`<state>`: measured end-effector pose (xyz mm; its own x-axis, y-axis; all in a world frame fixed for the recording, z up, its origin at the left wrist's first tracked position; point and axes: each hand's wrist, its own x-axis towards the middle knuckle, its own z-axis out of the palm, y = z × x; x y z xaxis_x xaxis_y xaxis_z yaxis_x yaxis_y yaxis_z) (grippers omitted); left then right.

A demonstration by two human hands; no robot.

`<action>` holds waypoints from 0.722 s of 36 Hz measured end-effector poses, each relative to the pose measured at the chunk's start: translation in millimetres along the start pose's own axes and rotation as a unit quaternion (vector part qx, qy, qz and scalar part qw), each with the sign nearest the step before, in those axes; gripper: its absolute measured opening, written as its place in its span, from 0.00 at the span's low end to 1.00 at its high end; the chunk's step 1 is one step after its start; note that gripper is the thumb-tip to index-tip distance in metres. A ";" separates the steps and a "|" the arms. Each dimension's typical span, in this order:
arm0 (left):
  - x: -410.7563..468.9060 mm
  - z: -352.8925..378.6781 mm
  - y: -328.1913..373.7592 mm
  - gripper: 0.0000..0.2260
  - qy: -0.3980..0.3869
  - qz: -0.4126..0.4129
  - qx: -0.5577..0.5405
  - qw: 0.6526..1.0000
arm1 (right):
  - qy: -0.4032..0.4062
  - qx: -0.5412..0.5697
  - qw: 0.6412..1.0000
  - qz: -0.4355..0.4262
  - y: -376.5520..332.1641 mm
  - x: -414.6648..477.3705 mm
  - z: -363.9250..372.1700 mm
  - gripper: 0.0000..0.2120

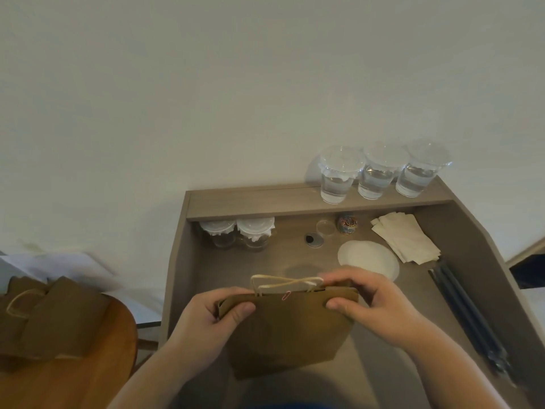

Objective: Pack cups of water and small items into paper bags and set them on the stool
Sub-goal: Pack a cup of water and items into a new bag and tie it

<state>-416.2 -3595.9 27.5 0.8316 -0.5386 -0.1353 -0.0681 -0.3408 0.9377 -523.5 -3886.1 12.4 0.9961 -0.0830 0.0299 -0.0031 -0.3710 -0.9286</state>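
I see stool (pixel 97 379) left of paper bag (pixel 289 329), its brown bags (pixel 59 314) blurred | left hand (pixel 212 314) pinches bag's top-left corner | bag brown, upright on desk (pixel 206 270), mouth closed — pink clip (pixel 286 296), cream handles (pixel 283 281) | right hand (pixel 368 299) pinches top-right corner | water cups (pixel 380 175) beyond-right of bag — dark rods (pixel 466 314) farther right, smeared, unidentifiable

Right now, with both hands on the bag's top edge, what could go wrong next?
1. Only one clip holds the bag shut, at mid-edge; once the left hand and right hand let go, the ends may gape or the clip slip off.
2. Its contents are hidden; tilting it could spill any water inside.
3. The stool already holds bags, so the new one might sit near the edge and topple.
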 end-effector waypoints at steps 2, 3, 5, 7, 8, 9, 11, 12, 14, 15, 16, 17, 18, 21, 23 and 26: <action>-0.1 -0.8 1.1 0.12 0.003 -0.002 0.002 1.000 | 0.000 0.014 1.000 0.010 -2.4 3.1 -1.9 0.13; 0.0 -0.9 1.5 0.12 0.005 -0.002 0.002 1.000 | -0.001 0.014 1.000 0.017 -2.3 4.2 -2.0 0.12; 0.5 -1.1 1.9 0.13 0.013 -0.006 0.003 1.000 | 0.012 0.017 1.000 0.019 0.1 5.2 -1.0 0.06; 1.4 -0.9 1.4 0.12 0.020 -0.009 0.004 1.000 | 0.032 0.028 0.999 0.022 2.5 4.9 1.5 0.05; 1.8 -0.9 0.7 0.12 0.022 -0.011 0.004 1.000 | 0.041 0.037 0.998 0.026 2.5 4.3 3.4 0.06; 2.2 -0.5 0.1 0.11 0.022 -0.014 0.005 1.000 | 0.050 0.044 0.997 0.033 3.7 4.0 5.5 0.06; 2.5 0.3 -0.8 0.10 0.021 -0.020 0.005 1.000 | 0.069 0.050 0.995 0.043 5.0 2.6 8.8 0.08; 2.3 1.0 -0.4 0.10 0.019 -0.021 0.003 1.000 | 0.071 0.049 0.995 0.047 5.8 1.8 9.1 0.09; 1.2 2.5 2.2 0.12 0.018 -0.013 0.004 1.000 | 0.068 0.039 0.995 0.056 5.3 0.2 8.5 0.10; 0.7 3.1 3.5 0.13 0.020 -0.006 0.006 1.000 | 0.062 0.031 0.996 0.061 4.1 -0.8 7.8 0.10; 0.3 3.6 4.5 0.14 0.023 -0.002 0.007 1.000 | 0.056 0.029 0.996 0.068 1.9 -1.6 6.9 0.10; -0.1 4.3 5.6 0.14 0.023 0.000 0.007 1.000 | 0.050 0.028 0.996 0.071 0.4 -2.8 5.9 0.10; -0.5 5.2 6.5 0.15 0.021 -0.001 0.008 1.000 | 0.042 0.025 0.996 0.075 -2.0 -3.6 4.9 0.10; -1.8 7.5 5.2 0.14 0.019 -0.001 0.012 1.000 | 0.009 0.001 0.996 0.085 -5.8 -6.8 1.5 0.12; -3.0 7.9 4.1 0.13 0.021 0.002 0.009 1.000 | -0.007 -0.020 0.996 0.085 -9.6 -9.5 -1.8 0.13; -7.3 12.1 6.4 0.13 0.025 0.000 0.017 1.000 | -0.027 -0.045 0.995 0.084 -15.3 -12.4 -8.7 0.13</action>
<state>-429.5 -3603.5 30.7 0.8584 -0.4993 -0.1178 -0.0866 -0.3673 0.9261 -536.6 -3887.4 29.4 0.9842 -0.1015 -0.1454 -0.1754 -0.4370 -0.8822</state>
